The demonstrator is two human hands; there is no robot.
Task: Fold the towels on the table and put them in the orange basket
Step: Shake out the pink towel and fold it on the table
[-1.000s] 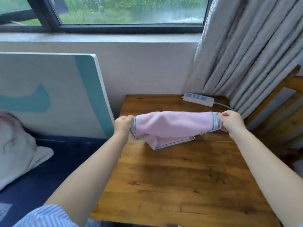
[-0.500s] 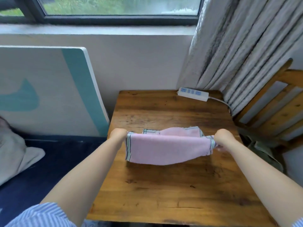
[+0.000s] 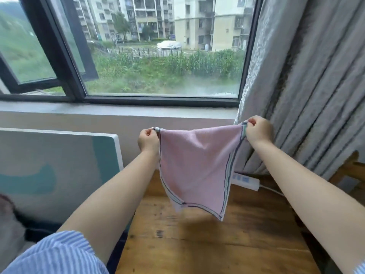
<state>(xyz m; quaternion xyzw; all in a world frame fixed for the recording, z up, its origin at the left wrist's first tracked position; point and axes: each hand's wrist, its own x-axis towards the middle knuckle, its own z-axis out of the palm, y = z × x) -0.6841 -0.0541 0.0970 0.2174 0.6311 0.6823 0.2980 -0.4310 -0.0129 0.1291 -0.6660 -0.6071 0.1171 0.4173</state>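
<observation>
Beyond the dark-framed window [image 3: 162, 56] I see apartment blocks, a fence and tall green plants; a grey curtain [image 3: 308, 80] hangs down its right side. Below me is the wooden desk [image 3: 207, 240], with a white power strip [image 3: 245, 181] lying at its far edge, partly hidden behind the cloth I hold, its cable running off to the right. Left of the desk a white board with teal shapes [image 3: 59, 165] leans against the wall. At the far right a wooden chair [image 3: 349, 171] shows just past the curtain.

I hold the pink towel [image 3: 195, 169] up in the air above the desk, spread between both hands, its lower corners hanging clear of the wood. My left hand [image 3: 148, 142] pinches the upper left corner, fingers curled round it; my right hand [image 3: 258, 129] grips the upper right corner, a little higher. Dark and pale stripes border the towel's edges. I can read no writing anywhere, and the power strip's markings are too small to make out.
</observation>
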